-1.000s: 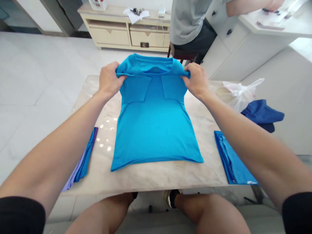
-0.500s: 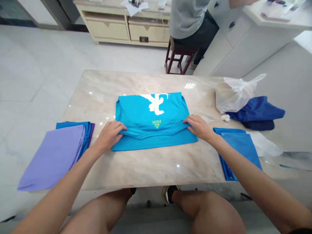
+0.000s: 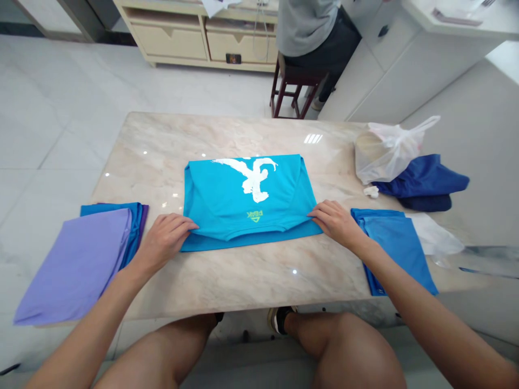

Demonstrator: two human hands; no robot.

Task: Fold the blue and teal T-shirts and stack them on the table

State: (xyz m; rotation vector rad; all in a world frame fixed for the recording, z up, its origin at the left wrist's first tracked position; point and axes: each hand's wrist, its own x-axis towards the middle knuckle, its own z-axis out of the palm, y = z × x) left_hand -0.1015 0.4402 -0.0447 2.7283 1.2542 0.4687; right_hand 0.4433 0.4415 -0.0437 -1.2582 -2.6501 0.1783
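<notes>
A bright blue T-shirt [image 3: 219,200] lies folded on the marble-look table [image 3: 239,281], its white print and yellow-green lettering upside down to me. The neckline edge faces me, and a strip of the lower layer shows below it. My left hand [image 3: 168,237] pinches the shirt's near left corner between thumb and fingers. At the near right corner, my right hand [image 3: 334,221] grips the same upper layer in a pinch. Both hands rest low, close to the tabletop.
Folded lilac cloth [image 3: 77,259] lies over blue and purple pieces at the left. Folded blue clothing [image 3: 397,243] is at the right, near a white plastic bag [image 3: 385,151] and a dark blue cap-like item [image 3: 425,178]. Beyond the table a person [image 3: 308,27] sits on a stool [image 3: 298,81].
The shirt's upper layer has come toward me, held in both hands, and covers more of the lower strip. More of the white print shows. The camera view has shifted slightly.
</notes>
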